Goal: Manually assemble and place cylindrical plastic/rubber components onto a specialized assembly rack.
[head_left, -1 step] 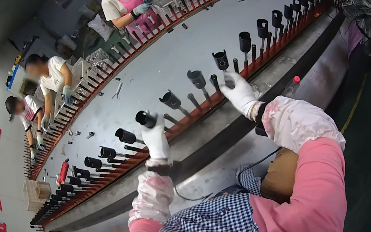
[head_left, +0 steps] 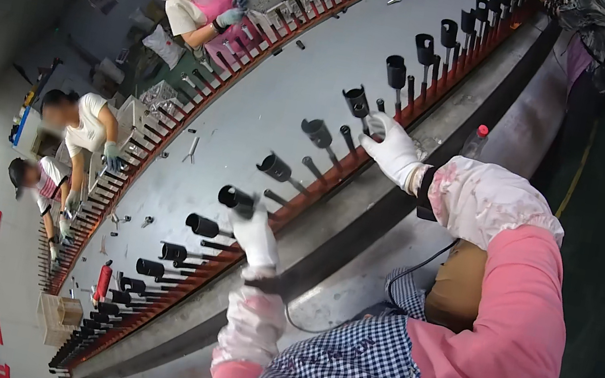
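Observation:
My left hand [head_left: 255,239], in a white glove, has its fingers closed against the side of a black cup-shaped part [head_left: 236,200]. The cup's mouth tilts up and to the left. My right hand [head_left: 394,148], also gloved in white, curls its fingers around the stem just under another black cup with a notched rim [head_left: 356,101]. Part of that stem is hidden by the hand. Between my hands, two similar notched cups [head_left: 316,132] stand on stems along a reddish rail [head_left: 300,201], with shorter black posts [head_left: 312,166] among them.
The grey tabletop [head_left: 251,115] curves away, carrying a forked metal piece [head_left: 191,148] and small loose parts. A red-capped bottle [head_left: 476,142] stands behind my right wrist. Across the table, three people work along a second row of posts. A red cylinder [head_left: 103,282] is at the far left.
The row of cups and posts has shifted slightly down and to the left. My left hand has moved a little, and my right fingers sit slightly higher beside the notched cup.

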Demonstrator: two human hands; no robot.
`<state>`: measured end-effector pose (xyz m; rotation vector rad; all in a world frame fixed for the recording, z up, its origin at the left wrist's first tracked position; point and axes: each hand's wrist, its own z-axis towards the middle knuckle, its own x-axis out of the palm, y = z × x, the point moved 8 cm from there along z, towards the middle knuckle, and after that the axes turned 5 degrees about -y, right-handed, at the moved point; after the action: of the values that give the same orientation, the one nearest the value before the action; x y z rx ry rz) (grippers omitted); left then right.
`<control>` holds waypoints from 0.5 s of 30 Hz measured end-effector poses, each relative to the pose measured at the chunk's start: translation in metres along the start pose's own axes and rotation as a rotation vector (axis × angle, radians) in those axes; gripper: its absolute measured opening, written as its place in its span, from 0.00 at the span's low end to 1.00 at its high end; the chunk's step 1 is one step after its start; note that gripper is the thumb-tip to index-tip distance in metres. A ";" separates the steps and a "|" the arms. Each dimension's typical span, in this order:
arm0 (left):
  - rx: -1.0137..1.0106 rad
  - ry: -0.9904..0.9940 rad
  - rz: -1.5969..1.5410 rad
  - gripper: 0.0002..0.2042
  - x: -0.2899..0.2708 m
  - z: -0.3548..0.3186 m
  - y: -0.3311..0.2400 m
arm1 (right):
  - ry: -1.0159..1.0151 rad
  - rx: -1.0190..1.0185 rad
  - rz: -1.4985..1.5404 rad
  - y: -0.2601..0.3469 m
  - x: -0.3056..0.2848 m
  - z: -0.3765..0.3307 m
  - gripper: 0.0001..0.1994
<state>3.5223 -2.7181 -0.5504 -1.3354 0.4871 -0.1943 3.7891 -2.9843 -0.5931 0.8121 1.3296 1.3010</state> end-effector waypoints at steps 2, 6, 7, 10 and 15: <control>0.029 -0.050 -0.109 0.20 -0.020 -0.015 0.033 | -0.065 -0.166 -0.069 0.015 0.005 0.015 0.35; -0.060 0.082 -0.209 0.34 0.010 -0.077 0.071 | -0.036 -0.253 -0.055 0.056 0.028 0.035 0.36; -0.046 0.127 -0.243 0.33 0.027 -0.084 0.056 | 0.042 -0.142 0.023 0.060 0.037 0.041 0.35; 0.111 0.213 -0.238 0.35 0.092 -0.072 -0.011 | 0.155 -0.038 0.092 0.036 0.053 0.057 0.25; 0.223 0.092 -0.103 0.40 0.169 -0.016 -0.078 | 0.331 -0.120 -0.171 -0.026 0.009 0.046 0.20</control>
<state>3.6754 -2.8195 -0.5164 -1.1370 0.4604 -0.3855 3.8365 -2.9691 -0.6137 0.4007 1.5265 1.4029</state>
